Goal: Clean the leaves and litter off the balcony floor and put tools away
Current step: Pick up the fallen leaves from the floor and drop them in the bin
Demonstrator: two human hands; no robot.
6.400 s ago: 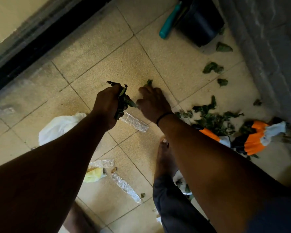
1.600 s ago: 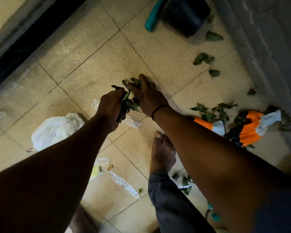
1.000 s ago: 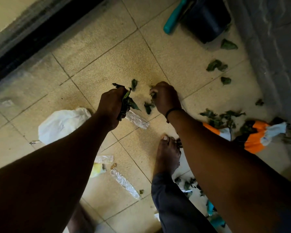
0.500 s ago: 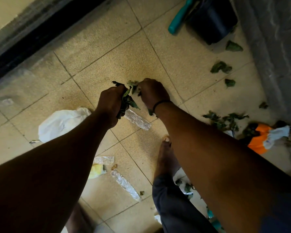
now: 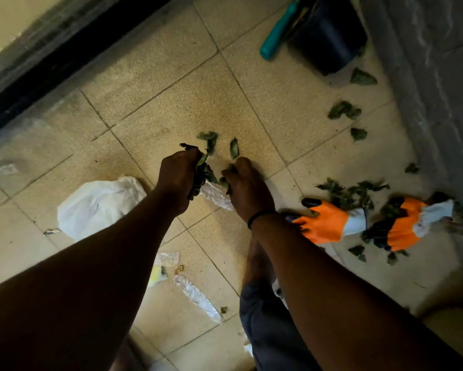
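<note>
Left hand (image 5: 178,178) curled tight — its grip holds a bunch of leaves (image 5: 202,174), which stick out of the fist toward 3 o'clock and up past the knuckles at 12. Right hand (image 5: 247,187) sits just beside it at 3 o'clock, fingers curled down, grip pinching a few leaves (image 5: 225,182) at the fingertips, close to the tiled floor (image 5: 171,108). Two loose leaves (image 5: 234,148) lie on the tile just past both hands at 12 o'clock, apart from either grip. A black band (image 5: 259,216) circles the right wrist.

Under and between the hands: a crinkled clear wrapper (image 5: 217,195) on the floor, partly hidden. White plastic bag (image 5: 99,204) at 9 o'clock of the left hand, near the forearm. More clear wrapper scraps (image 5: 197,297) plus a yellowish bit (image 5: 155,275) lie at 6 o'clock between the forearms.

At 3 o'clock of the right hand — a pair of orange-and-black work gloves (image 5: 329,223) on the floor, with a heap of leaves (image 5: 350,194) on and around them. Scattered single leaves (image 5: 344,111) run toward 1 o'clock along the grey wall (image 5: 439,89). At 1 o'clock, far edge: a dark pot (image 5: 329,40) with a teal tool handle (image 5: 277,30) beside it, touching or not I cannot tell. Bare foot (image 5: 257,263) and dark trouser leg (image 5: 270,330) show below the right forearm.
</note>
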